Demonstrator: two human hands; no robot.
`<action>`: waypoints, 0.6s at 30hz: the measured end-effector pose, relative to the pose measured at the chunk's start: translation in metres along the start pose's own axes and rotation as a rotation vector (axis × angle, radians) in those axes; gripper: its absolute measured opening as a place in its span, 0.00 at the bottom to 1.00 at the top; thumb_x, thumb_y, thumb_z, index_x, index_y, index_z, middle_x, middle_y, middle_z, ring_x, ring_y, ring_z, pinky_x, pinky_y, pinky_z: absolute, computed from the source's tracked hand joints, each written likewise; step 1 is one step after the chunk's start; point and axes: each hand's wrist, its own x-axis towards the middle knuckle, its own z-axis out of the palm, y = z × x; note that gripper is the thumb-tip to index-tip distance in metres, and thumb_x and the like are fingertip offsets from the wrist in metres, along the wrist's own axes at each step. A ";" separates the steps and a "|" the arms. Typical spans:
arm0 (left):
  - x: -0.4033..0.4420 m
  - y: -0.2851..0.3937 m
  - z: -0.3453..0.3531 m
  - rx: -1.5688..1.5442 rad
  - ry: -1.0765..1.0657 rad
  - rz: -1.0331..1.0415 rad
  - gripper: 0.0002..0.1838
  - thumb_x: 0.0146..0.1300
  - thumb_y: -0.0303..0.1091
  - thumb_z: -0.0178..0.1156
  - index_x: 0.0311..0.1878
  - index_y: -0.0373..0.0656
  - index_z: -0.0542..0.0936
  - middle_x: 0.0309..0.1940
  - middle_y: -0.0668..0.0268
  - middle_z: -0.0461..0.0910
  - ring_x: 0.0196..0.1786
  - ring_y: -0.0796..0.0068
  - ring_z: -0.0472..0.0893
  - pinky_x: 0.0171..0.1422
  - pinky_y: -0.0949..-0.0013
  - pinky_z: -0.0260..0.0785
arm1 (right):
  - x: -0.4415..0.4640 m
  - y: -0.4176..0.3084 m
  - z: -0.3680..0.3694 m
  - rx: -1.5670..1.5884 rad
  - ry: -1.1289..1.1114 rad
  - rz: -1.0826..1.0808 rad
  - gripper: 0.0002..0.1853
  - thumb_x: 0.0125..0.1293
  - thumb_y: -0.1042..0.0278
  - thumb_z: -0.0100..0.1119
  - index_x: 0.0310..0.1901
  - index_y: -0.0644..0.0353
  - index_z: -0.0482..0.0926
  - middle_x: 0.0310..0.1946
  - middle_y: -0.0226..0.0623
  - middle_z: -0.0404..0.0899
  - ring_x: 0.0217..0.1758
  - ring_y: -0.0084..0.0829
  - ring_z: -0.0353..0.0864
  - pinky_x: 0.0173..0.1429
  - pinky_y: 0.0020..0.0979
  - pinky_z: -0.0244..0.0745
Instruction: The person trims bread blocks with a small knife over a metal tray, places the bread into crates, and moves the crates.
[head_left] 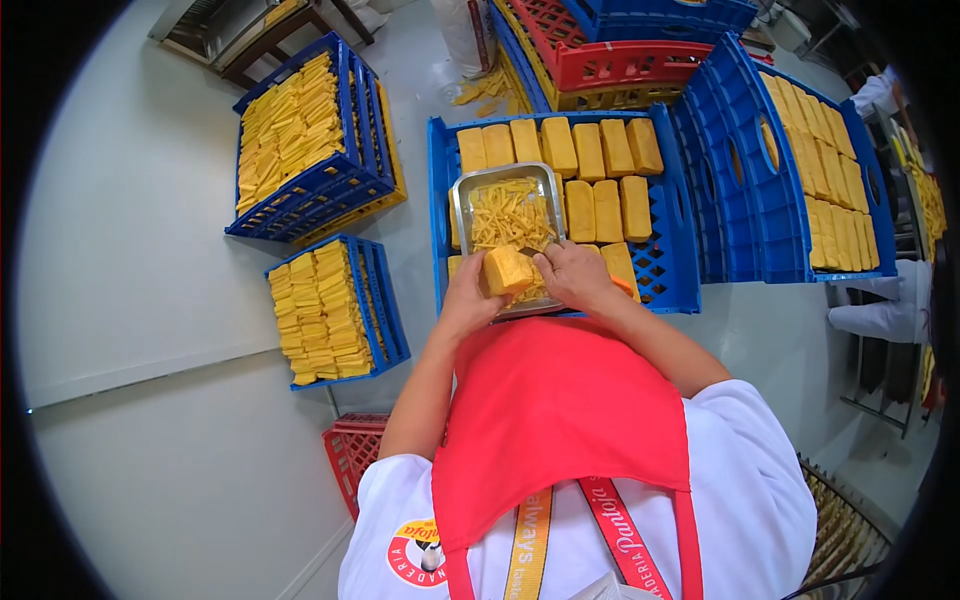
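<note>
My left hand (468, 296) grips a yellow bread loaf (508, 268), its fingers wrapped round the left side. The loaf is tilted above the near end of a metal tray (555, 182) that holds thin yellow crust strips (510, 212). My right hand (577, 274) is closed close to the loaf's right side. An orange handle (623, 286) sticks out behind it; the working end of this tool is hidden by the hand and loaf. Under the tray, a blue crate (438, 190) holds rows of whole yellow loaves (605, 208).
Stacked crates of yellow strips (290, 130) and cut pieces (318, 310) stand at left. A tall blue crate (745, 170) of loaves is at right, with red crates (620, 62) behind. Another person's white-clothed legs (885, 305) show at far right.
</note>
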 end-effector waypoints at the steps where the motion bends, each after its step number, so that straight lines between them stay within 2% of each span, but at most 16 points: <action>1: -0.001 -0.004 0.001 -0.043 -0.016 -0.022 0.41 0.41 0.31 0.76 0.62 0.33 0.69 0.57 0.51 0.74 0.60 0.51 0.74 0.65 0.60 0.67 | -0.001 -0.001 -0.004 0.006 0.002 -0.024 0.21 0.71 0.51 0.46 0.36 0.61 0.81 0.35 0.49 0.82 0.40 0.50 0.82 0.44 0.48 0.77; 6: -0.003 -0.009 0.004 -0.094 -0.036 -0.042 0.45 0.41 0.31 0.77 0.64 0.32 0.67 0.58 0.51 0.74 0.62 0.55 0.74 0.68 0.63 0.66 | 0.002 0.008 0.006 0.031 -0.010 -0.086 0.22 0.71 0.50 0.46 0.36 0.61 0.81 0.36 0.52 0.82 0.42 0.52 0.82 0.47 0.48 0.77; 8: -0.004 -0.018 0.005 -0.141 -0.047 -0.047 0.46 0.41 0.31 0.77 0.66 0.31 0.66 0.59 0.52 0.74 0.63 0.57 0.74 0.68 0.64 0.65 | 0.015 0.025 0.009 0.301 -0.113 0.123 0.27 0.68 0.42 0.49 0.37 0.63 0.80 0.35 0.54 0.82 0.41 0.51 0.82 0.47 0.46 0.76; 9: -0.004 -0.033 0.010 -0.331 -0.107 -0.064 0.47 0.42 0.28 0.77 0.68 0.32 0.64 0.61 0.54 0.73 0.64 0.60 0.73 0.69 0.65 0.64 | 0.016 0.025 0.002 0.300 -0.114 0.121 0.27 0.68 0.42 0.49 0.37 0.63 0.80 0.35 0.54 0.82 0.41 0.51 0.82 0.47 0.46 0.76; 10: -0.003 -0.036 0.011 -0.522 -0.167 -0.080 0.48 0.43 0.26 0.76 0.69 0.32 0.62 0.62 0.56 0.73 0.65 0.63 0.72 0.70 0.66 0.62 | 0.017 0.024 -0.010 0.309 -0.229 0.120 0.30 0.62 0.36 0.54 0.36 0.64 0.80 0.33 0.53 0.82 0.40 0.50 0.82 0.46 0.45 0.76; 11: -0.004 -0.039 0.012 -0.523 -0.166 -0.080 0.48 0.43 0.26 0.76 0.69 0.32 0.62 0.62 0.56 0.73 0.65 0.63 0.72 0.70 0.66 0.62 | 0.016 0.023 -0.017 0.317 -0.344 0.120 0.35 0.57 0.31 0.58 0.35 0.65 0.79 0.32 0.52 0.82 0.38 0.49 0.82 0.45 0.43 0.76; 12: -0.005 -0.035 0.010 -0.608 -0.218 -0.097 0.49 0.44 0.24 0.75 0.70 0.33 0.61 0.62 0.57 0.72 0.66 0.65 0.71 0.71 0.66 0.62 | 0.015 0.023 -0.018 0.316 -0.344 0.120 0.35 0.57 0.31 0.58 0.35 0.65 0.79 0.32 0.52 0.82 0.38 0.49 0.82 0.45 0.43 0.76; 14: -0.005 -0.031 0.008 -0.693 -0.270 -0.115 0.49 0.45 0.21 0.75 0.71 0.34 0.60 0.63 0.59 0.72 0.66 0.66 0.70 0.71 0.66 0.61 | 0.011 0.022 -0.018 0.472 -0.408 0.001 0.41 0.44 0.25 0.67 0.33 0.67 0.77 0.29 0.47 0.81 0.36 0.44 0.82 0.41 0.40 0.75; 18: -0.005 -0.026 0.005 -0.762 -0.334 -0.135 0.49 0.45 0.21 0.74 0.72 0.34 0.59 0.63 0.61 0.72 0.67 0.67 0.70 0.72 0.66 0.60 | 0.009 0.026 -0.012 0.416 -0.357 -0.151 0.42 0.40 0.25 0.70 0.33 0.68 0.78 0.28 0.45 0.80 0.34 0.41 0.81 0.38 0.38 0.74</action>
